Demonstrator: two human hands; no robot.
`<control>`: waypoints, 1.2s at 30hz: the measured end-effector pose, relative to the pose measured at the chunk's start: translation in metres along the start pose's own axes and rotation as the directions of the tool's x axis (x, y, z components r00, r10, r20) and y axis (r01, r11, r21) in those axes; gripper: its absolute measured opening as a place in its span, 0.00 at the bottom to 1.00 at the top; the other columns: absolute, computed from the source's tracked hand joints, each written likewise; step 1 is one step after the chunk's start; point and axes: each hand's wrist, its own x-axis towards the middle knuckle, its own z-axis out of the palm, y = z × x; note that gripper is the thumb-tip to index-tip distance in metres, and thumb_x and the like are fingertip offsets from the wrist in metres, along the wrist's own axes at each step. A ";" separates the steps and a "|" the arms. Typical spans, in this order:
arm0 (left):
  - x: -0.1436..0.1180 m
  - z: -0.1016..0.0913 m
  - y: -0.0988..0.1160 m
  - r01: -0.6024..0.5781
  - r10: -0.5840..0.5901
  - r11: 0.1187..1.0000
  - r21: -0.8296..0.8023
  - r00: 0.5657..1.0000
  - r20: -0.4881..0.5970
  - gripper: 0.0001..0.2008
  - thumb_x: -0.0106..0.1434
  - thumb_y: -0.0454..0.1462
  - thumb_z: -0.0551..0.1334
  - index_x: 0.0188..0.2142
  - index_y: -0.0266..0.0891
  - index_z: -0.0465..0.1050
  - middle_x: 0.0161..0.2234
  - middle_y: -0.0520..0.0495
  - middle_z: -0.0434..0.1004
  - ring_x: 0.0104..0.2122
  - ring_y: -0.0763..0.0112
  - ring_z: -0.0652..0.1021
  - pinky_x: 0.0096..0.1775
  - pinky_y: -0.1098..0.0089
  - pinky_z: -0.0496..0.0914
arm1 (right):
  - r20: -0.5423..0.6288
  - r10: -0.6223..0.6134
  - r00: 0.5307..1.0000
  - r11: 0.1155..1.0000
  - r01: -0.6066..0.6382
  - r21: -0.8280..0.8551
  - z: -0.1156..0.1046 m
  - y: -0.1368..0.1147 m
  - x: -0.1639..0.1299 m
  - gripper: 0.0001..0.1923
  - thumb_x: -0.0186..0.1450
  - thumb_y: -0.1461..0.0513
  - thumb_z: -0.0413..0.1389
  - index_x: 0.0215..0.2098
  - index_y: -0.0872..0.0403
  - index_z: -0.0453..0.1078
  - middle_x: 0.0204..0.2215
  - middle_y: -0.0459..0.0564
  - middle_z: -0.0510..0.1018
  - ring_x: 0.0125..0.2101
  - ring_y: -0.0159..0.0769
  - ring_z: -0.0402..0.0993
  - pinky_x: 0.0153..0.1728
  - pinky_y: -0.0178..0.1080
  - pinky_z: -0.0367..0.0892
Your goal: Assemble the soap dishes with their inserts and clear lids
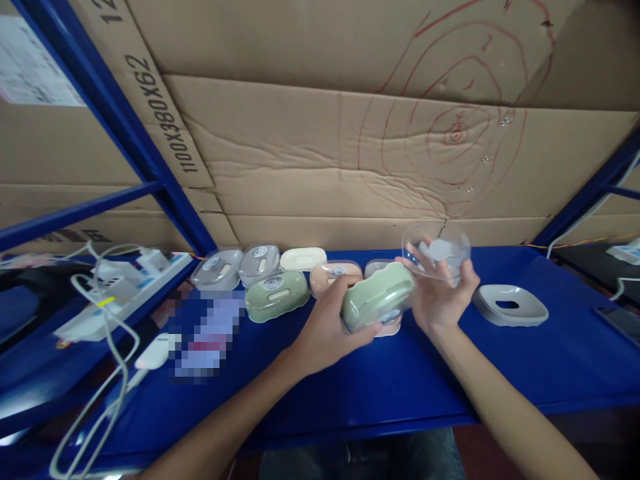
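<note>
The green soap box point(377, 303) in the left hand point(325, 327) looks like smooth matt plastic; the lid point(440, 253) in the right hand point(443, 300) is clear glossy plastic. At 3 o'clock lies a matt grey tray point(510, 305). The counter point(500, 373) is glossy blue painted metal, and the backing cardboard point(310, 153) is creased and rough.

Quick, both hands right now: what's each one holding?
Left hand: closed around the green soap box.
Right hand: closed on the clear lid, held up above the blue shelf.
</note>
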 end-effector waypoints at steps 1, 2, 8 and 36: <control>0.003 -0.002 -0.001 0.008 -0.010 0.999 -0.045 0.999 -0.041 0.30 0.54 0.38 0.81 0.56 0.48 0.77 0.56 0.42 0.79 0.56 0.47 0.77 0.59 0.53 0.69 | -0.046 -0.008 0.999 1.000 0.009 0.029 -0.001 -0.005 0.005 0.42 0.65 0.30 0.48 0.58 0.48 0.77 0.51 0.56 0.84 0.42 0.51 0.86 0.44 0.54 0.79; 0.007 -0.005 -0.002 0.014 -0.021 0.996 -0.090 0.996 -0.085 0.33 0.54 0.38 0.81 0.58 0.49 0.76 0.57 0.42 0.78 0.57 0.48 0.77 0.60 0.54 0.69 | -0.098 -0.018 0.995 0.998 0.024 0.057 -0.004 -0.010 0.011 0.42 0.64 0.29 0.49 0.57 0.49 0.77 0.50 0.56 0.83 0.42 0.50 0.85 0.44 0.53 0.79; 0.081 -0.017 -0.022 0.041 -0.046 0.999 -0.027 0.970 -0.240 0.25 0.60 0.45 0.78 0.55 0.46 0.76 0.53 0.45 0.80 0.51 0.55 0.79 0.54 0.60 0.72 | -0.292 -0.121 0.949 0.985 0.152 0.084 -0.026 -0.035 0.040 0.39 0.60 0.31 0.53 0.55 0.47 0.74 0.45 0.52 0.78 0.41 0.48 0.84 0.45 0.52 0.78; 0.185 0.096 -0.039 0.334 -0.346 0.784 0.523 0.935 -0.078 0.26 0.77 0.53 0.57 0.56 0.33 0.77 0.61 0.20 0.78 0.67 0.33 0.73 0.66 0.43 0.61 | -0.212 -0.270 0.939 0.961 0.250 -0.117 -0.054 -0.016 0.065 0.38 0.69 0.33 0.47 0.65 0.43 0.71 0.53 0.54 0.78 0.43 0.45 0.84 0.42 0.49 0.78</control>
